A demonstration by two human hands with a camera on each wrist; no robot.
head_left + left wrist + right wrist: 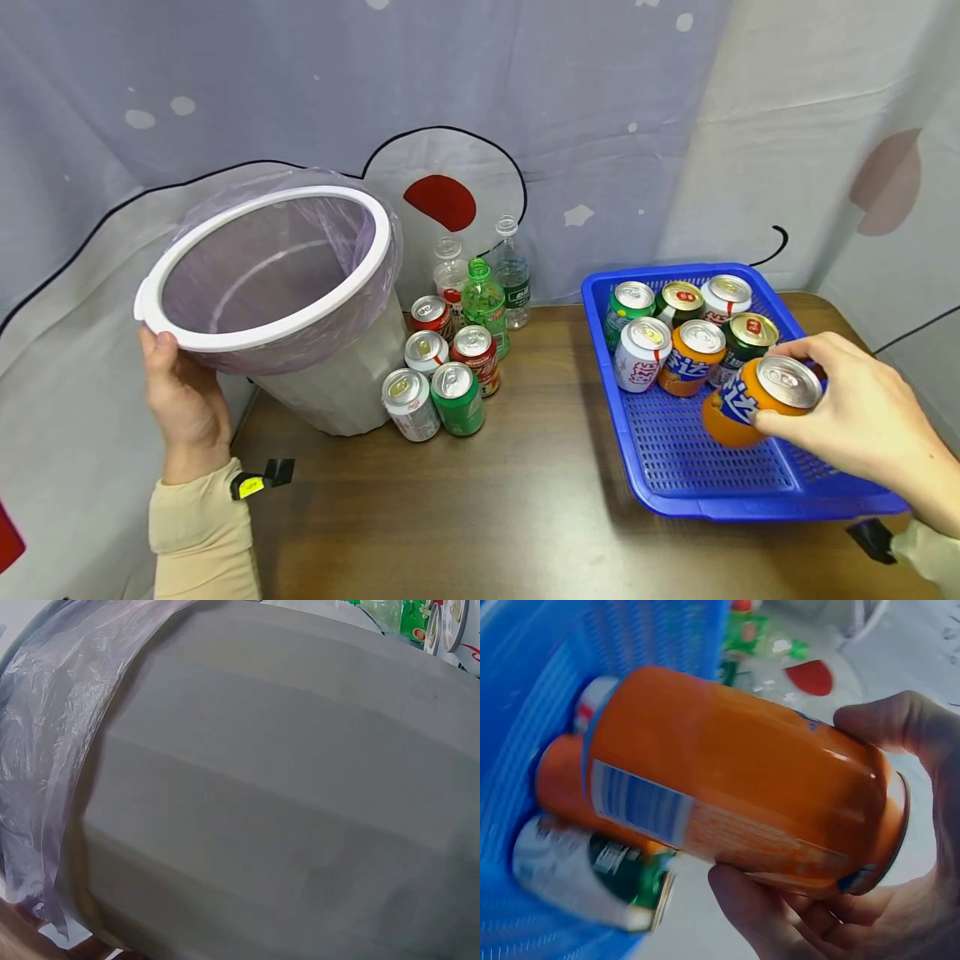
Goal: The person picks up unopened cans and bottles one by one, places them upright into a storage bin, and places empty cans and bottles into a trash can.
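Observation:
My right hand grips an orange soda can near its top, thumb on one side and fingers on the other. The can is tilted above the front part of a blue plastic basket. In the right wrist view the same orange soda can shows its barcode side. On the left, my left hand holds the rim of a trash bin with a white ring and a thin purplish liner. The left wrist view is mostly filled by the grey wall of the trash bin.
Several upright cans stand at the back of the basket, among them another orange can. Between bin and basket, several cans, such as a green can, stand before a green bottle and two clear bottles. A patterned cloth hangs behind the wooden table.

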